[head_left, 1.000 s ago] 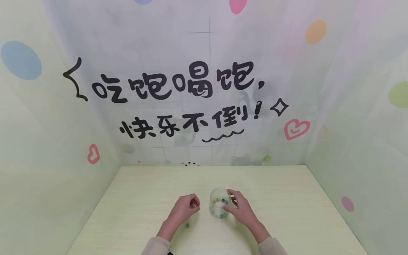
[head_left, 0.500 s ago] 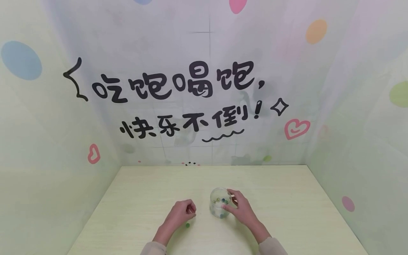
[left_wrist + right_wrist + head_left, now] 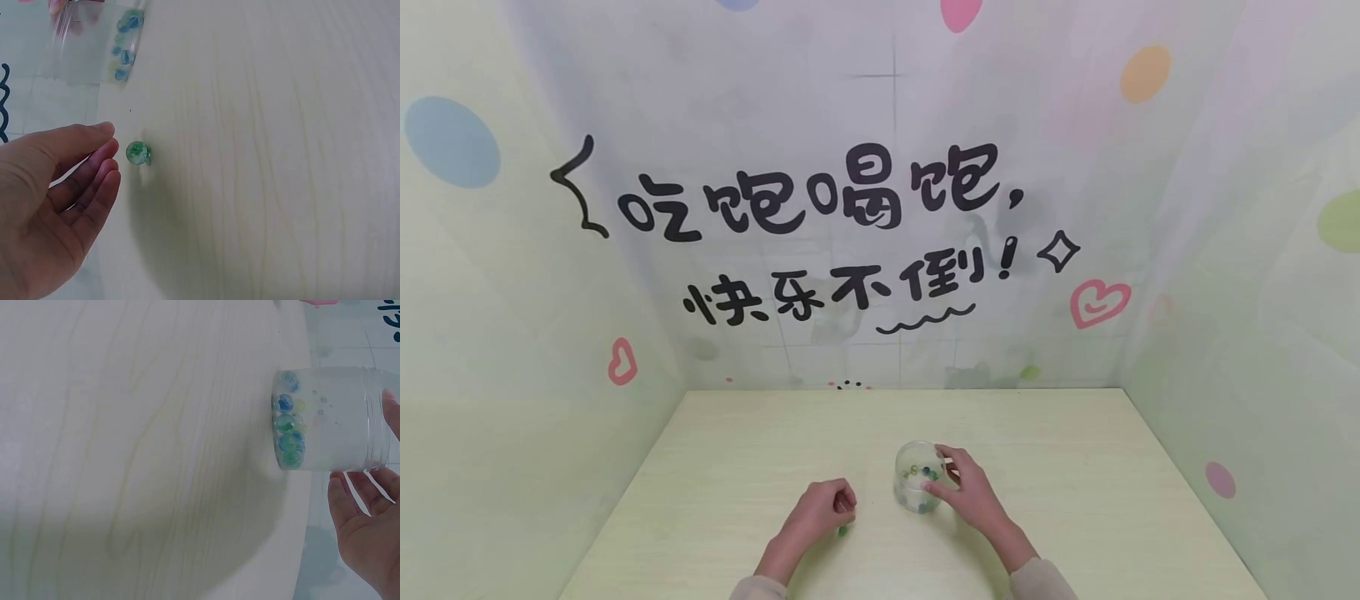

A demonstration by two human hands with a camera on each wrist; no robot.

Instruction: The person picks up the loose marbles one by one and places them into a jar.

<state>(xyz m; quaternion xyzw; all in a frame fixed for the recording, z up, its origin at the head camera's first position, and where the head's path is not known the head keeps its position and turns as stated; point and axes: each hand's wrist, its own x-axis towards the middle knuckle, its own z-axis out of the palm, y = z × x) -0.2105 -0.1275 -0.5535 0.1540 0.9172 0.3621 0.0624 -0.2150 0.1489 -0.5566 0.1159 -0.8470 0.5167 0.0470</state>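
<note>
A green glass marble [image 3: 137,152] lies on the tabletop, just beyond the fingertips of my left hand [image 3: 62,194]. These fingers are loosely bent, thumb near the index finger, with nothing seen between them. In the head view, my left hand [image 3: 820,510] hovers over the marble [image 3: 842,530] and partly covers it. A clear plastic jar [image 3: 331,419] stands upright on the table with several blue, green and yellowish marbles [image 3: 288,440] at its bottom. Near its upper end, my right hand [image 3: 369,531] grips the jar, thumb on one side and fingers on the other.
The pale wood-grain table [image 3: 737,442] runs back to a printed cloth wall [image 3: 790,100] with black lettering. Similar cloth walls rise along the left and right sides. The jar stands to the right of the loose marble.
My left hand has drawn back toward the near left, away from the jar and down to the loose green marble. The right hand and the jar have stayed in place.
</note>
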